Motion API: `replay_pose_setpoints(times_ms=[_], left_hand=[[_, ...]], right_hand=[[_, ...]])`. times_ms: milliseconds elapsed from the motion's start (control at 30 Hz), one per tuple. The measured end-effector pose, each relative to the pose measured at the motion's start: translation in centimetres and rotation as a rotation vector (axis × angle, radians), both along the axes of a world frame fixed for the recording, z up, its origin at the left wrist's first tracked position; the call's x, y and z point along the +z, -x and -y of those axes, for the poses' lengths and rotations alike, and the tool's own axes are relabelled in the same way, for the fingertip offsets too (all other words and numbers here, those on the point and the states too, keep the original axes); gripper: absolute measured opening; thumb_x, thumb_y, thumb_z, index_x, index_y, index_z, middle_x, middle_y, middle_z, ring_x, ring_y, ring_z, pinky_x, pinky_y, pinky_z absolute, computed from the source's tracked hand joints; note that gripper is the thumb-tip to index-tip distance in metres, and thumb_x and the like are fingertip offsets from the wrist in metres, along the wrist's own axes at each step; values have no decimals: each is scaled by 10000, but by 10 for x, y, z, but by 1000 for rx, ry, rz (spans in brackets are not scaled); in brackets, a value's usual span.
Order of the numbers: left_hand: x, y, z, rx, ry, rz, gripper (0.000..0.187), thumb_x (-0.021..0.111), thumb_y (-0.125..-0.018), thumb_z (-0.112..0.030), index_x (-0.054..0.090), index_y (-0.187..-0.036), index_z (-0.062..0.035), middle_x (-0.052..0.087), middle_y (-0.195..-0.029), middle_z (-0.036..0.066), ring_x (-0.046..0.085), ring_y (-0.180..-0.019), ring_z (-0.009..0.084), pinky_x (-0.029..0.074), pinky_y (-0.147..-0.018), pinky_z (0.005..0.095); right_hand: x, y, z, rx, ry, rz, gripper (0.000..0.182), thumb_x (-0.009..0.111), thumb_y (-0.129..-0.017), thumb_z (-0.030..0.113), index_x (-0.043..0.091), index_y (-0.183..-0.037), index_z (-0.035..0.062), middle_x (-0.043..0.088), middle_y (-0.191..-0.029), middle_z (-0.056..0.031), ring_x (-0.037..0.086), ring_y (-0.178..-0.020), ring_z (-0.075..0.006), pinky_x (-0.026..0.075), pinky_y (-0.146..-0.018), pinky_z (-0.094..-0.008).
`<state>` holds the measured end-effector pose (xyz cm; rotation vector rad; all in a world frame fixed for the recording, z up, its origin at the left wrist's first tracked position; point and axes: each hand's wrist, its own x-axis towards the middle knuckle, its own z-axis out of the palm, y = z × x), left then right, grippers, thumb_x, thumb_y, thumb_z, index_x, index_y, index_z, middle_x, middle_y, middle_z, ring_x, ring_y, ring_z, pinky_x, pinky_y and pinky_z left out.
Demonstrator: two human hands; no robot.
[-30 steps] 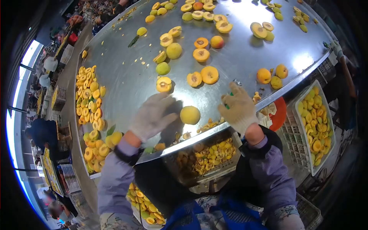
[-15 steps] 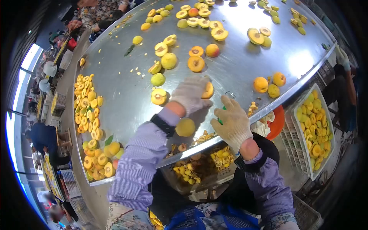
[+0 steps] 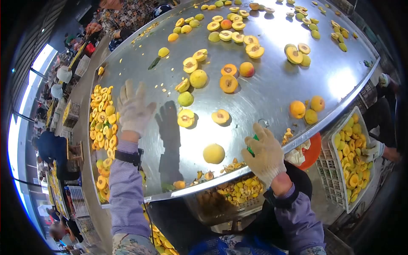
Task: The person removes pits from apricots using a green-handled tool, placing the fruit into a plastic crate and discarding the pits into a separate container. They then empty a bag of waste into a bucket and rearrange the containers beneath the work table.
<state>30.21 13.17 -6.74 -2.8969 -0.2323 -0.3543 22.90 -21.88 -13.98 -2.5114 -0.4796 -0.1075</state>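
Observation:
My left hand, in a pale glove, is raised over the left part of the metal table with fingers spread and nothing in it. Beside it lies a pile of peach halves. My right hand, also gloved, is closed around a green-handled tool whose curved metal loop points away from me; much of the handle is hidden. Between my hands, a whole yellow peach sits near the front edge. Farther back, a peach half lies cut face up next to another half.
More whole and halved peaches are scattered across the table. Scraps lie along its front edge, above a crate of waste pieces. At right stand an orange bucket and a white crate of peaches, with another person's gloved hand at it.
My left hand has moved left from the middle of the table, letting go of a peach half that now lies there. My right hand keeps the tool. Another person's hand has come to the white crate.

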Motion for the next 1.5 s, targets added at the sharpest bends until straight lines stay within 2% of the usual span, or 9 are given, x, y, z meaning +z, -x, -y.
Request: replay_pose_setpoints(times_ms=[200, 333, 567, 700, 767, 867, 1167, 1267, 1500], left_hand=[[-51, -122, 45, -298, 415, -22, 781, 664, -802, -515, 464, -1417, -78, 336, -1508, 243, 311, -1407, 385, 301, -1139, 421], [-74, -181, 78, -111, 550, -269, 755, 673, -774, -537, 506, -1366, -100, 421, -1421, 203, 372, -1355, 361, 336, -1112, 422], [-52, -53, 75, -517, 374, -353, 653, 680, -767, -437, 520, -1292, -84, 471, -1317, 159, 404, -1293, 367, 385, -1067, 462], [-56, 39, 12, -505, 186, -313, 681, 675, -801, -448, 502, -1338, -66, 499, -1339, 170, 469, -1229, 392, 400, -1030, 454], [-16, 56, 9, -104, 63, -684, 664, 671, -806, -467, 523, -1328, -83, 546, -1301, 169, 502, -1188, 397, 421, -997, 451], [-5, 45, -6, -205, 29, -799, 626, 659, -816, -474, 548, -1296, -88, 580, -1254, 172, 519, -1164, 406, 423, -992, 450], [-55, -136, 189, -799, 242, 0, 603, 648, -817, -474, 540, -1283, -107, 590, -1127, 148, 559, -1104, 326, 446, -946, 444], [-82, -167, 193, -654, 606, -389, 679, 650, -785, -541, 531, -1301, -115, 610, -1134, 166, 577, -1102, 337, 450, -959, 443], [-54, -6, 131, -760, 567, -476, 705, 742, -792, -386, 495, -1367, -61, 546, -1289, 226, 518, -1219, 374, 418, -1047, 422]], right_hand=[[2, -3, -14, 12, 52, -7, 317, 668, -799, 262, 699, -967, -6, 550, -1288, -241, 528, -1197, -368, 431, -1025, -423], [5, -7, -12, 6, 37, -55, 310, 681, -795, 248, 694, -969, -7, 544, -1299, -232, 527, -1207, -362, 444, -1011, -442], [5, -6, -8, 1, -12, -9, 278, 689, -779, 231, 683, -921, -9, 557, -1237, -206, 549, -1148, -344, 465, -963, -441], [0, 0, -8, 19, -92, 12, 240, 686, -757, 221, 664, -839, -3, 555, -1121, -172, 558, -1047, -314, 473, -890, -430], [0, 2, -9, 19, -93, 23, 236, 679, -764, 225, 660, -806, -6, 553, -1084, -156, 554, -1015, -300, 469, -876, -420], [0, 6, -12, 15, -97, 21, 232, 669, -777, 231, 661, -803, 0, 554, -1083, -150, 554, -1021, -293, 468, -881, -413], [-2, 2, -13, 14, -92, -8, 223, 656, -789, 232, 674, -827, 12, 553, -1071, -135, 558, -1011, -285, 475, -867, -413], [0, 0, -11, 8, -107, -21, 217, 657, -787, 225, 673, -837, 14, 556, -1081, -131, 561, -1005, -283, 475, -864, -417], [-2, 4, -11, 40, -67, -11, 257, 671, -789, 236, 692, -909, 10, 580, -1195, -193, 565, -1092, -337, 458, -954, -422]])
